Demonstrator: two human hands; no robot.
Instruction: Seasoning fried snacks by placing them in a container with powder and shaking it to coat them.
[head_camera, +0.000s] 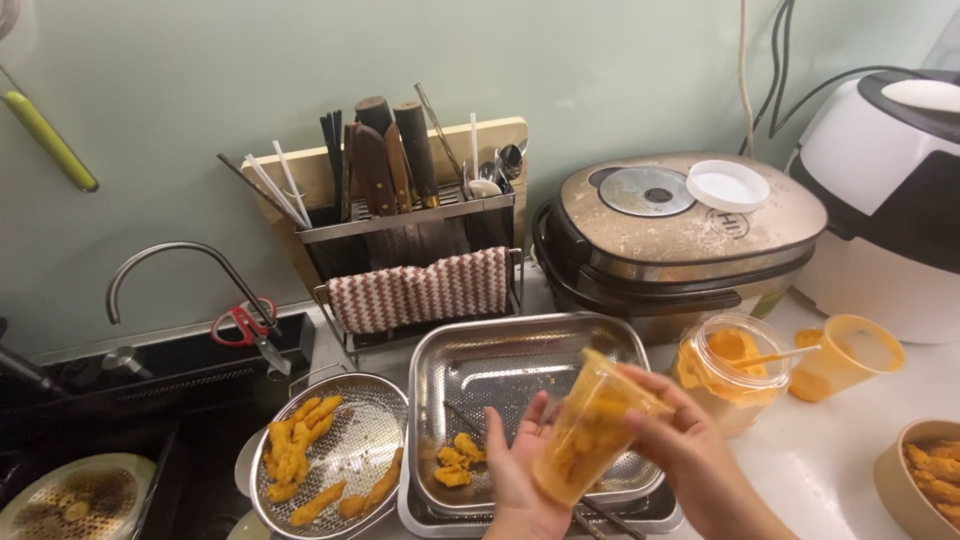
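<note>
Both my hands hold a clear plastic cup (590, 425) filled with orange fried pieces, tilted above a rectangular steel tray (520, 345). My left hand (520, 470) supports the cup from underneath. From the right side, my right hand (675, 430) grips it. A few fried pieces (455, 462) lie in the tray's near left corner. To the left, a round metal strainer (365, 415) holds several more fried strips (300, 440).
A clear jar with orange contents (730, 370) and a stick stands right of the tray, next to an orange lidded cup (850, 355). A beige bowl of fried pieces (925, 475) is at far right. Behind are a rice cooker (670, 235), a knife rack (400, 200) and a sink faucet (175, 265).
</note>
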